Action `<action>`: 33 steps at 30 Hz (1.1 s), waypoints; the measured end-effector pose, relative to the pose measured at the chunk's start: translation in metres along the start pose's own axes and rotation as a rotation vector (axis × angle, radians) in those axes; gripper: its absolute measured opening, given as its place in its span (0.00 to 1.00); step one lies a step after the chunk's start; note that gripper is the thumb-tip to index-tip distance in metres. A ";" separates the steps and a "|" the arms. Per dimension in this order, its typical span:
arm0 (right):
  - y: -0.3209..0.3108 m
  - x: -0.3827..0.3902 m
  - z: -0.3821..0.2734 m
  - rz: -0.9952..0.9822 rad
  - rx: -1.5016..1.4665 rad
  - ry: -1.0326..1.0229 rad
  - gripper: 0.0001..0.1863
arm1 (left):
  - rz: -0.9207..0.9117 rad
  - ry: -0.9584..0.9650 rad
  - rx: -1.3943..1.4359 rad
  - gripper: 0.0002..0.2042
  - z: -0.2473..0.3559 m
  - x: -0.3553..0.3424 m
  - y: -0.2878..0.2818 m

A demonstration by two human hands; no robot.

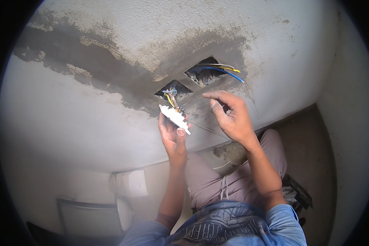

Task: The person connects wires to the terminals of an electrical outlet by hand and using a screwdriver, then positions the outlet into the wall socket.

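My left hand grips a white wall socket or switch fitting by its edges, tilted, just in front of the wall. Yellow, brown and other wires run from the back of the fitting into the lower-left square wall box. To the right, my right hand is raised near the wall, apart from the fitting. Its index finger points left and the thumb sits slightly apart below it. The other fingers curl, and I see nothing held between them.
A second square wall box lies up and right, with loose blue, yellow and grey wires sticking out. Dark patched plaster surrounds both boxes. Below are my bent legs, a framed panel at lower left and a dark object at right.
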State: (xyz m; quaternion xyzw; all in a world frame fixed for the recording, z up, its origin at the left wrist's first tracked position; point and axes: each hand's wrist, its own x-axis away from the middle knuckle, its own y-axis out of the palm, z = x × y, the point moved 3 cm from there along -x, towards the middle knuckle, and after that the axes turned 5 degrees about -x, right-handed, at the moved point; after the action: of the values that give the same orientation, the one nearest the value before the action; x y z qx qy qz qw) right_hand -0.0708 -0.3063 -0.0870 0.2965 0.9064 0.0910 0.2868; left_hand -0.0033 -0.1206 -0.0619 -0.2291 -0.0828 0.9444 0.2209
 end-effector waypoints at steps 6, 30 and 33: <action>0.002 -0.006 -0.034 0.170 0.429 -0.502 0.20 | 0.041 0.008 -0.019 0.42 0.010 0.005 0.004; 0.021 -0.066 -0.072 -0.207 1.312 -0.515 0.13 | 0.218 0.157 0.081 0.45 0.008 -0.006 0.026; 0.018 -0.066 -0.070 -0.178 1.315 -0.357 0.06 | 0.265 0.179 0.044 0.46 0.006 -0.007 0.032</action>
State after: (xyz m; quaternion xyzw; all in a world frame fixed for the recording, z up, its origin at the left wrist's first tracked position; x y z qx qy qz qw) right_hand -0.0586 -0.3308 0.0072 0.3439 0.7330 -0.5523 0.1983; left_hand -0.0127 -0.1527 -0.0621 -0.3164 -0.0112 0.9426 0.1059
